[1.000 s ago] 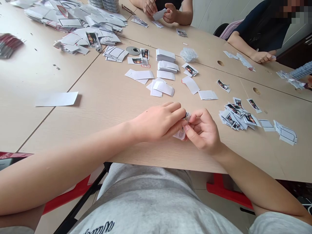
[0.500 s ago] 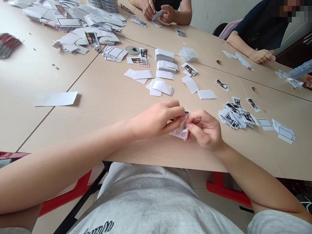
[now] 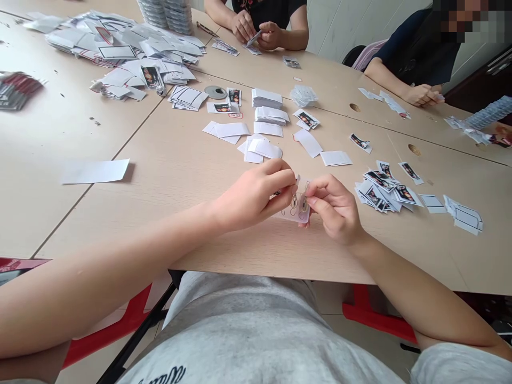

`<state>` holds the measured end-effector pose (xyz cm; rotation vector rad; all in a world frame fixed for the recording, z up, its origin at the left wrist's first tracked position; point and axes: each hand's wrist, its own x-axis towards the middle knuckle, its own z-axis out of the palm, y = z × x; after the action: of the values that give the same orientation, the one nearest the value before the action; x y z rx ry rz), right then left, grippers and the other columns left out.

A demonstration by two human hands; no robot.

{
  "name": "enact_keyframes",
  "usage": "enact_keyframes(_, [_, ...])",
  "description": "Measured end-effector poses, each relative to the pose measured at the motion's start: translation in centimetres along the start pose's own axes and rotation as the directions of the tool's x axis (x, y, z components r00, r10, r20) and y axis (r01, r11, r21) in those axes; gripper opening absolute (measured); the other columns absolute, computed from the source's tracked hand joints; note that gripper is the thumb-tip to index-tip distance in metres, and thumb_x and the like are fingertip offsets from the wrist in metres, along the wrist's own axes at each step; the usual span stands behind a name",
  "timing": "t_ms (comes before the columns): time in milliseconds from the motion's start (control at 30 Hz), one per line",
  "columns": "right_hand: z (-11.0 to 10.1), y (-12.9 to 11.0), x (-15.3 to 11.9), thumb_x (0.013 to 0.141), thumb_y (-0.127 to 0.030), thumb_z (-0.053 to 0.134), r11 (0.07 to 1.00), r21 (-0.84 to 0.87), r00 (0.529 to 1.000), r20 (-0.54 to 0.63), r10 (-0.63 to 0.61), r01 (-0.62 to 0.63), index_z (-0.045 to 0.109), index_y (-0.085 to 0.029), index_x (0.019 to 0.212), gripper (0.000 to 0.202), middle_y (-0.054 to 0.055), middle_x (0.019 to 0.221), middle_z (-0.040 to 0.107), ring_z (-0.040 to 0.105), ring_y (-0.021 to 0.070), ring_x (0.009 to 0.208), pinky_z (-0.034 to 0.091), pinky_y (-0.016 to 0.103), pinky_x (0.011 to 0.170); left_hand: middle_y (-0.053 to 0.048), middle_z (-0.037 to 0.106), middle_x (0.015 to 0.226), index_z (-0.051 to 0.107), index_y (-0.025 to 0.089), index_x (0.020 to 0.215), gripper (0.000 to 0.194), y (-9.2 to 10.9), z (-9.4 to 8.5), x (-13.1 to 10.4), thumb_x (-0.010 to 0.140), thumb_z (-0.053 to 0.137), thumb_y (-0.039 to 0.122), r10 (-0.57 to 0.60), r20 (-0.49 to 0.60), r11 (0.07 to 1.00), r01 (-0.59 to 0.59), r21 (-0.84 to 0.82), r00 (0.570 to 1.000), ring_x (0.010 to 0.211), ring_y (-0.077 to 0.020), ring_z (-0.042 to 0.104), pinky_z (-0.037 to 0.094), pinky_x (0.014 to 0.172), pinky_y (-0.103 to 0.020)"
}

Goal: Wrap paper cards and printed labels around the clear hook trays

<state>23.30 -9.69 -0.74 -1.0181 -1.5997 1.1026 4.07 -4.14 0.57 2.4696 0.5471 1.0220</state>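
Between my hands, near the table's front edge, is a small clear plastic packet with dark hook-like shapes showing in it. My left hand is closed in a pinch at its upper left; a small pale edge shows at the fingertips, too small to name. My right hand pinches the packet's right side between thumb and fingers. Beyond my hands lie loose white cards and stacked white cards. A pile of black-printed cards is to the right of my right hand.
A large heap of white packets fills the back left, near stacked clear plastic trays. A tape roll lies mid-table. One white strip is at left. Two people sit across the table, their hands over small items.
My left hand has drawn slightly left and up from the packet, and more of the packet shows between my hands. The whole view has shifted slightly. The person opposite has lowered a card.
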Motion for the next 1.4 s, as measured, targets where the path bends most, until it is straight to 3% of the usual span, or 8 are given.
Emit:
enact_keyframes(267, [-0.3, 0.1, 0.3, 0.092, -0.027, 0.044, 0.997, -0.027, 0.997, 0.036, 0.073, -0.072, 0.055, -0.020, 0.089, 0.014, -0.001, 0.069, 0.059, 0.060, 0.0113, 0.058, 0.053, 0.028, 0.058, -0.010, 0.049, 0.103, 0.048, 0.019, 0.077, 0.014, 0.5, -0.5, -0.1, 0.089, 0.042, 0.019, -0.036, -0.074, 0.995, 0.042, 0.085, 0.997, 0.068, -0.0114, 0.049, 0.045, 0.065, -0.031])
enact_keyframes(533, [0.4, -0.1, 0.4, 0.094, -0.037, 0.040, 0.995, -0.079, 0.994, 0.081, 0.071, -0.065, 0.053, -0.019, 0.080, 0.027, 0.000, 0.066, 0.055, 0.053, 0.0117, 0.062, 0.045, 0.026, 0.060, -0.011, 0.057, 0.098, 0.051, 0.017, 0.086, 0.013, 0.5, 0.1, -0.2, 0.091, 0.045, 0.027, 0.064, 0.103, 0.975, -0.084, 0.205, 0.993, 0.083, -0.0162, 0.054, 0.047, 0.073, -0.031])
enact_keyframes(667, [0.5, -0.1, 0.4, 0.092, -0.044, 0.044, 0.989, -0.142, 0.999, 0.028, 0.037, -0.032, 0.054, -0.019, 0.075, 0.032, -0.002, 0.062, 0.048, 0.046, 0.0096, 0.056, 0.038, 0.024, 0.053, -0.011, 0.061, 0.102, 0.050, 0.016, 0.098, 0.025, 0.8, 0.0, -0.5, 0.086, 0.055, 0.038, 0.104, 0.129, 0.986, -0.119, 0.119, 0.986, 0.089, -0.0180, 0.058, 0.048, 0.077, -0.031])
enact_keyframes(800, [0.5, 0.5, 0.4, 0.087, -0.046, 0.053, 0.983, -0.168, 0.997, -0.021, 0.069, -0.072, 0.054, -0.018, 0.074, 0.030, -0.002, 0.060, 0.050, 0.043, 0.0084, 0.051, 0.036, 0.023, 0.048, -0.009, 0.062, 0.103, 0.044, 0.016, 0.111, 0.025, 1.0, -0.4, -0.6, 0.088, 0.050, 0.023, 0.031, 0.038, 0.998, -0.029, -0.047, 0.999, 0.090, -0.0153, 0.060, 0.049, 0.076, -0.028])
enact_keyframes(967, [0.2, 0.8, 0.2, 0.086, -0.042, 0.056, 0.979, -0.177, 0.995, -0.046, 0.094, -0.101, 0.048, -0.019, 0.069, 0.029, -0.003, 0.058, 0.049, 0.045, 0.0085, 0.049, 0.037, 0.022, 0.044, -0.011, 0.059, 0.108, 0.051, 0.018, 0.103, 0.025, 0.1, -0.7, 0.0, 0.082, 0.057, 0.028, -0.188, -0.240, 0.976, 0.209, 0.061, 0.952, 0.098, -0.0202, 0.056, 0.049, 0.073, -0.031])
enact_keyframes(1100, [-0.1, 0.6, 0.1, 0.087, -0.036, 0.054, 0.976, -0.215, 1.000, -0.022, 0.022, -0.027, 0.053, -0.019, 0.074, 0.022, -0.001, 0.062, 0.052, 0.049, 0.0104, 0.053, 0.041, 0.024, 0.047, -0.006, 0.063, 0.088, 0.057, 0.016, 0.088, 0.030, -0.5, -0.9, 0.6, 0.081, 0.057, 0.045, -0.486, -0.014, 0.869, 0.482, -0.114, 0.874, 0.072, -0.0143, 0.056, 0.044, 0.056, -0.025])
enact_keyframes(1200, [-0.6, 0.2, 0.1, 0.089, -0.034, 0.052, 0.971, -0.239, 1.000, -0.010, -0.028, 0.025, 0.057, -0.020, 0.080, 0.017, 0.000, 0.066, 0.052, 0.050, 0.0115, 0.057, 0.042, 0.025, 0.051, -0.002, 0.059, 0.068, 0.059, 0.016, 0.081, 0.035, -0.3, -0.9, 0.7, 0.083, 0.053, 0.050, -0.505, 0.155, 0.808, 0.528, -0.262, 0.849, 0.059, -0.0117, 0.053, 0.040, 0.049, -0.023])
enact_keyframes(1400, [-1.9, -0.7, 0.7, 0.090, -0.041, 0.047, 0.944, -0.295, 0.988, -0.003, -0.157, 0.149, 0.064, -0.022, 0.083, 0.027, 0.007, 0.104, 0.055, 0.053, 0.0207, 0.101, 0.046, 0.035, 0.081, -0.001, 0.058, 0.067, 0.061, 0.015, 0.081, 0.031, 0.6, -0.5, 0.6, 0.083, 0.057, 0.046, -0.466, 0.075, 0.809, 0.459, -0.367, 0.881, 0.058, -0.0097, 0.050, 0.039, 0.051, -0.022])
